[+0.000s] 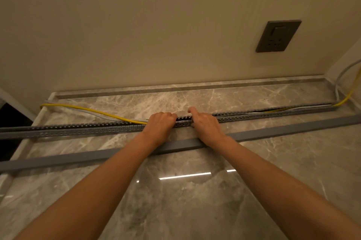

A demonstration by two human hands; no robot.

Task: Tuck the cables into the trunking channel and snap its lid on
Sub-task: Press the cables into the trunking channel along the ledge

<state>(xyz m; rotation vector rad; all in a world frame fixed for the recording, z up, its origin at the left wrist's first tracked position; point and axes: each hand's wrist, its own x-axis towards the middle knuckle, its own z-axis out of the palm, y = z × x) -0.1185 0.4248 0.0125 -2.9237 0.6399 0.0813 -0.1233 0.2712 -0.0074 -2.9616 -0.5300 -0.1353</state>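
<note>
A long grey slotted trunking channel (78, 129) lies across the marble counter, open on top. A yellow cable (88, 109) and a white cable (97, 115) run loose on the counter from the far left and enter the channel near my left hand (160, 124); to the right they lie inside the channel. Curled over the channel where the cables enter, my left hand has its fingers pressed down. My right hand (205, 124) rests on the channel just to the right, index finger stretched over its far wall. The grey lid (273, 131) lies flat in front of the channel, under both wrists.
The marble counter (175, 190) ends at a raised back lip (175, 88) below a beige wall. A dark wall socket (278, 36) sits upper right. The cables rise out of the channel at the right corner (345, 91). The counter's left edge drops off into darkness.
</note>
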